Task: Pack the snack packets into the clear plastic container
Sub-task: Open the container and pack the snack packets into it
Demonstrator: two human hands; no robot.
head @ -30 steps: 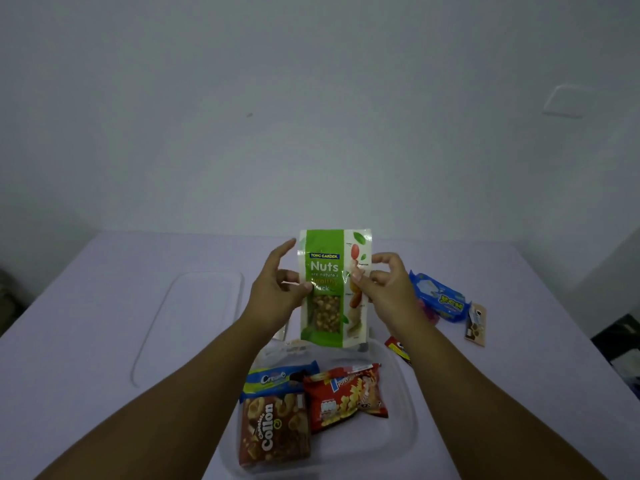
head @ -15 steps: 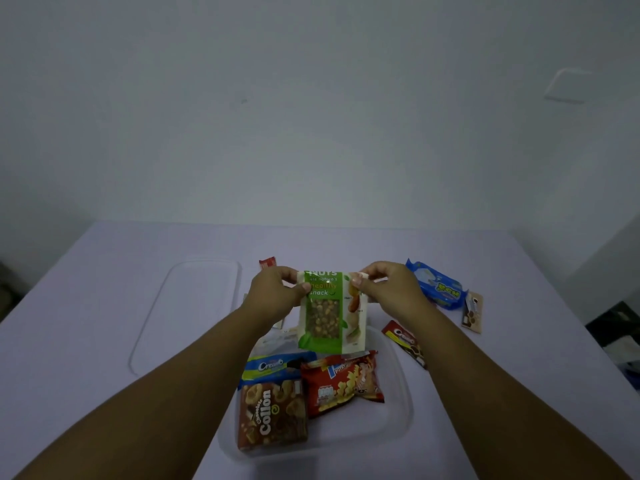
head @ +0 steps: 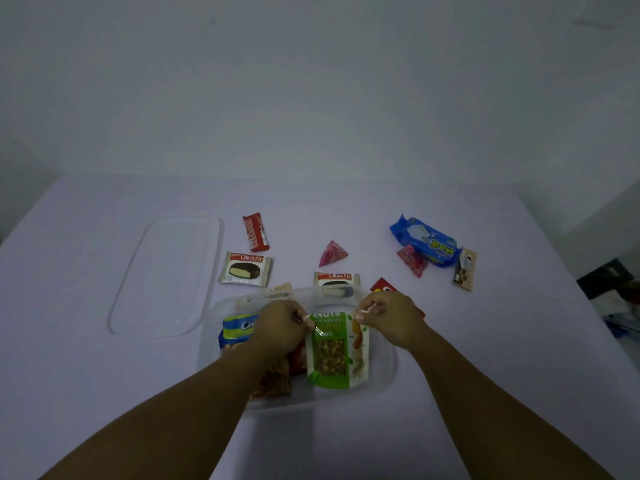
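- Your left hand (head: 280,327) pinches the top left corner of the green nuts pouch (head: 334,351); your right hand (head: 388,315) pinches its top right corner.
- The pouch sits inside the clear plastic container (head: 384,372), right of the blue packet (head: 237,329).
- The lid (head: 166,275) lies flat to the left.
- Two Choco Pie packets (head: 246,268) lie on the table (head: 104,393) beyond the container.

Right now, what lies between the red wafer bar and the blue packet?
In the head view, only the pink pyramid packet lies between the red wafer bar and blue packet.
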